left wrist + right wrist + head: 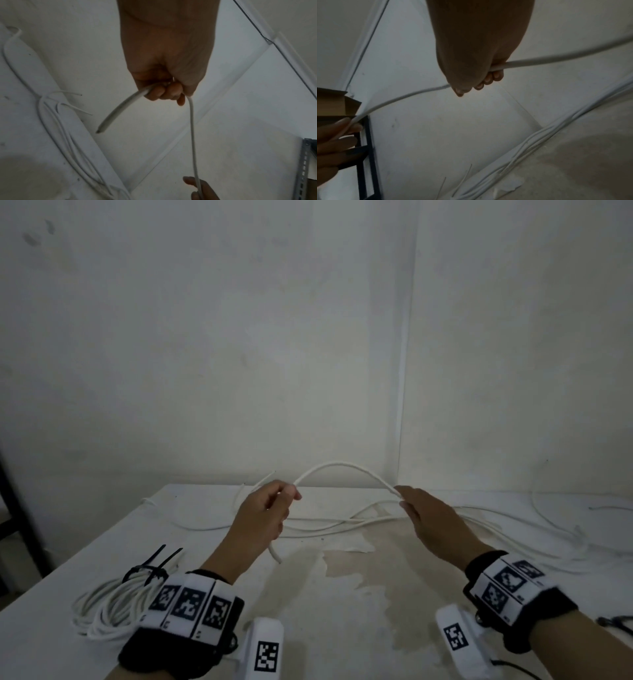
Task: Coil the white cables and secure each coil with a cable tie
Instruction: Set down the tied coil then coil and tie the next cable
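Observation:
A white cable (337, 466) arches in the air between my two hands above the white table (394, 604). My left hand (274, 510) grips it near one end, fingers curled round it (164, 90); the short free end (275, 554) hangs below the fist (118, 112). My right hand (416, 508) holds the same cable (530, 62) farther along, fingers wrapped over it. Several more loose white cables (342, 523) lie tangled on the table behind my hands. A finished coil (109, 607) with black cable ties (154, 568) lies at the near left.
White walls meet in a corner right behind the table. A dark shelf frame (7, 498) stands at the far left, a cardboard box (335, 102) near it. Dark items, maybe ties (616, 623), lie at the right edge. A metal slotted upright (303, 169) shows in the left wrist view.

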`<state>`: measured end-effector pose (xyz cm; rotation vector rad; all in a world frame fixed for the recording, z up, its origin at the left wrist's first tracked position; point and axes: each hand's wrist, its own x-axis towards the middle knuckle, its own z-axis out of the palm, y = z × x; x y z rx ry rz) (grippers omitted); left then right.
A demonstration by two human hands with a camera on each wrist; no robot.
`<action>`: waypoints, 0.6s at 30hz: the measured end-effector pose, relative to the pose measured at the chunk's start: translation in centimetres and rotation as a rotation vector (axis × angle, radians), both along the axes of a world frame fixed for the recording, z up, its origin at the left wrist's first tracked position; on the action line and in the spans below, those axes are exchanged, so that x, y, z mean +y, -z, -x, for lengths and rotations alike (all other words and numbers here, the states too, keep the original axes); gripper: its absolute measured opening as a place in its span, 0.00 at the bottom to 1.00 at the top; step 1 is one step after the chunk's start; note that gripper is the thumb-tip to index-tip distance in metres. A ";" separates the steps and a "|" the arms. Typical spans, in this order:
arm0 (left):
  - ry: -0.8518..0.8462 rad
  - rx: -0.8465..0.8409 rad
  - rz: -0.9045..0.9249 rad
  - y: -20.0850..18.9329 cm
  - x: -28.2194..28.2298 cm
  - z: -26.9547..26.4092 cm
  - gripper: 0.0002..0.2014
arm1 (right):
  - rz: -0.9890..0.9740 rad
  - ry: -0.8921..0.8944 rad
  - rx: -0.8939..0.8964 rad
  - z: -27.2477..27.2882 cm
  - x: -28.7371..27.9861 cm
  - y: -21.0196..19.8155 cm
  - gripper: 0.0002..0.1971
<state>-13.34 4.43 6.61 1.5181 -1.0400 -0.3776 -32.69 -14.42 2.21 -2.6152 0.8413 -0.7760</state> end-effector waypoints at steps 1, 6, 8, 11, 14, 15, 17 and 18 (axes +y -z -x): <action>-0.027 0.002 0.026 0.0 -0.1 0.2 0.13 | 0.028 0.005 0.027 -0.1 0.2 0.0 0.18; -0.176 0.036 0.101 0.2 -0.1 -0.3 0.15 | 0.089 -0.027 0.171 -0.5 1.5 -0.4 0.25; -0.252 0.099 0.117 0.3 0.0 -0.9 0.16 | 0.013 -0.026 0.028 -0.4 2.3 -0.8 0.24; -0.314 0.201 0.142 0.1 0.5 -1.8 0.17 | 0.202 0.016 -0.190 -0.3 2.3 -0.7 0.12; -0.294 0.186 0.135 -0.2 0.9 -1.9 0.16 | 0.379 0.044 -0.154 -0.2 1.3 0.0 0.14; -0.278 0.177 0.123 -0.3 0.9 -1.8 0.16 | 0.415 0.052 -0.125 -0.2 0.9 0.2 0.16; -0.231 0.206 0.110 -0.7 0.8 -1.6 0.16 | 0.476 0.086 -0.058 -0.2 0.7 0.2 0.19; -0.203 0.240 0.109 -0.8 0.7 -1.5 0.17 | 0.507 0.098 -0.027 -0.2 0.6 0.3 0.18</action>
